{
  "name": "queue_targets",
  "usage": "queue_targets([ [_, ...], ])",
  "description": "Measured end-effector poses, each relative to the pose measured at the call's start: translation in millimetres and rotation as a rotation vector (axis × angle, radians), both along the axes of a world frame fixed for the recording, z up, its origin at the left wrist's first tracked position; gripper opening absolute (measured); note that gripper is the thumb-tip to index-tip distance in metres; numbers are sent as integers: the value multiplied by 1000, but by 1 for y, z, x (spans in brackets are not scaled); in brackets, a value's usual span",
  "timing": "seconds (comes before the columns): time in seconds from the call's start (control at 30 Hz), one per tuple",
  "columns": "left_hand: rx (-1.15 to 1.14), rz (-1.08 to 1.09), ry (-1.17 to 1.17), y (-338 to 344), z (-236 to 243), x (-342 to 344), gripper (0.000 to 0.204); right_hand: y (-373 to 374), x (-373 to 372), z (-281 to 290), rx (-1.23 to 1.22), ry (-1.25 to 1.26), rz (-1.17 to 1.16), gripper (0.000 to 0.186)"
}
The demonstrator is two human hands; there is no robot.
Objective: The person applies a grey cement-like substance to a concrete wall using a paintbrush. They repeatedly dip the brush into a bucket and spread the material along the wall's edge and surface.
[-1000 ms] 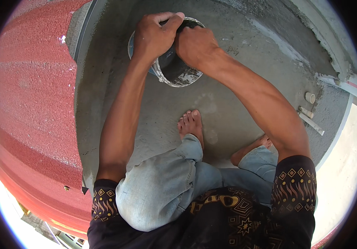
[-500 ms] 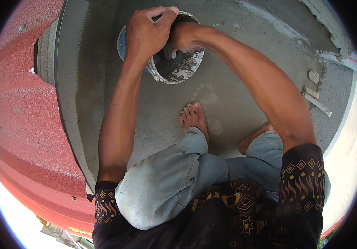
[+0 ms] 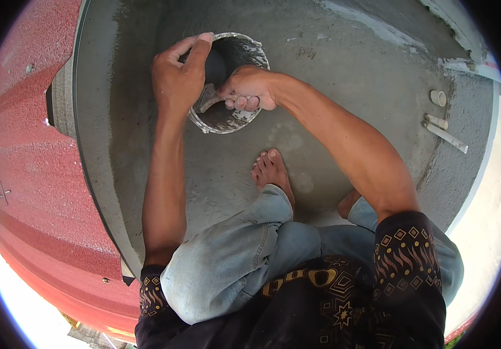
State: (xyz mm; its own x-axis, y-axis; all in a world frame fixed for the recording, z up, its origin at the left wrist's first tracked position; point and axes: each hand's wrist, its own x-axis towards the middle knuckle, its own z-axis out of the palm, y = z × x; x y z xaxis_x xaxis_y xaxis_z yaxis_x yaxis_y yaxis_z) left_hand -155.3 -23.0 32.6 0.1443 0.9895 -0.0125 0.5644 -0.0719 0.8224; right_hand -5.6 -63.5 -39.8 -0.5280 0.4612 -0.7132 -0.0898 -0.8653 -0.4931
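A cement-caked bucket [image 3: 256, 52] is tipped toward me on the wet grey cement floor, with dark grey mix inside. My left hand [image 3: 179, 75] is closed on its left rim, thumb uppermost. Inside the bucket's mouth, my right hand [image 3: 249, 90] has its fingers wrapped round a cement-smeared trowel [image 3: 211, 103]. The trowel's curved neck shows to the left of my fingers; its blade is mostly hidden.
My bare foot [image 3: 272, 171] stands on the cement floor [image 3: 320, 104] just below the bucket. White pipe stubs [image 3: 438, 98] stick up at the right. A red textured surface [image 3: 35, 168] with several loose screws lies beyond the left edge.
The bucket and both hands have moved slightly left and toward me. My right hand has turned, so its curled fingers and the trowel's neck now show inside the bucket.
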Motion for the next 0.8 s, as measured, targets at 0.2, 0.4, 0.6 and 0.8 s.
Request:
queue_targets([
  [0.2, -83, 44, -86, 5, 6, -11, 37, -38, 42, 33, 68, 154, -248, 28],
  [0.4, -207, 143, -169, 25, 21, -37, 40, -91, 119, 47, 205, 129, -392, 38],
  [0.6, -181, 143, -158, 29, 2, -57, 41, -90, 131, 19, 378, 147, -646, 43],
  [0.8, -176, 129, -141, 26, 2, -44, 40, -53, 146, 11, 191, 333, -854, 26],
])
